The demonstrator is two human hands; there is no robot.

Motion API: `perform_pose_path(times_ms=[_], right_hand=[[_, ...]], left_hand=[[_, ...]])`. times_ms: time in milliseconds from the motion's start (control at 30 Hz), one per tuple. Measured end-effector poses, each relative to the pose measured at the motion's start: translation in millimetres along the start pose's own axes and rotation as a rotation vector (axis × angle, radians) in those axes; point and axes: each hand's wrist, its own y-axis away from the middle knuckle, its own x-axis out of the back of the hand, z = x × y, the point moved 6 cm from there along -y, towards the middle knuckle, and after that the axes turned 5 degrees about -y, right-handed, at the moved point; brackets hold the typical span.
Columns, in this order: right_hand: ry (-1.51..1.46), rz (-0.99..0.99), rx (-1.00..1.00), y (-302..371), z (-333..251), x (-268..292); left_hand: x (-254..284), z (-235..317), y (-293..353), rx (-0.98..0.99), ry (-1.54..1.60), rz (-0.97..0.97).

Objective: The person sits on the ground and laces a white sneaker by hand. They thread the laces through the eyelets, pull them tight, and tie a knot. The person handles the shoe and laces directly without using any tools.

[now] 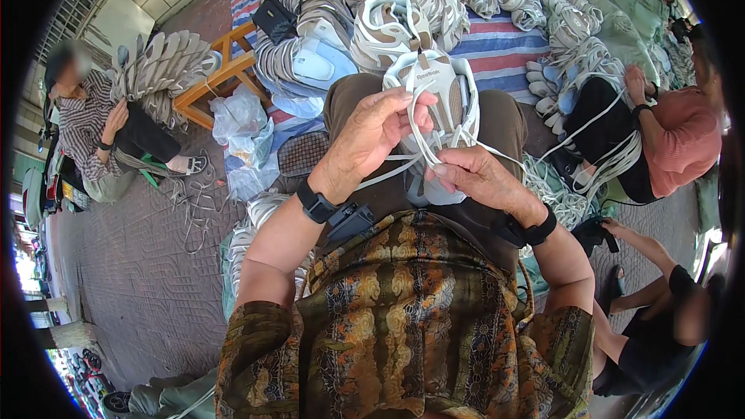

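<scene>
In my lap, between my knees, rests a white and beige sneaker upper [437,93], its tongue facing me. My left hand [380,130] is at its left side, fingers curled round a loop of white shoelace [420,136]. Just to the right and a bit nearer, my right hand [477,176] pinches the same lace between thumb and fingers. Lace ends trail off to both sides of the hands. Another similar upper [386,31] sits just beyond, seemingly joined to the first at its heel.
Stacked shoe uppers [310,12] lie on a striped sheet [497,50] ahead. A wooden stool [221,77] and plastic bags [242,120] stand to the left. Loose white laces [555,194] pile by my right knee. Other people sit at left [85,120], right [675,120] and lower right [660,334].
</scene>
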Motion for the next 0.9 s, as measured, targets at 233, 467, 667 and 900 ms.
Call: perform_pose_path(times_ms=[233,467,667,900], right_hand=[[0.005,0.008,0.0,-0.1,4.0,-0.4],[-0.035,-0.027,-0.009,1.4,5.6,-0.4],[-0.078,-0.024,-0.076,3.3,6.0,1.0],[-0.09,-0.045,-0.032,2.3,8.8,1.8]], left_hand=[[-2.8,3.6,-0.8,-0.021,0.04,0.001],[-9.6,6.7,-1.8,0.052,0.11,0.075],[-9.5,1.6,-6.4,0.055,0.224,-0.02],[-9.2,0.9,-7.3,0.048,0.242,0.038]])
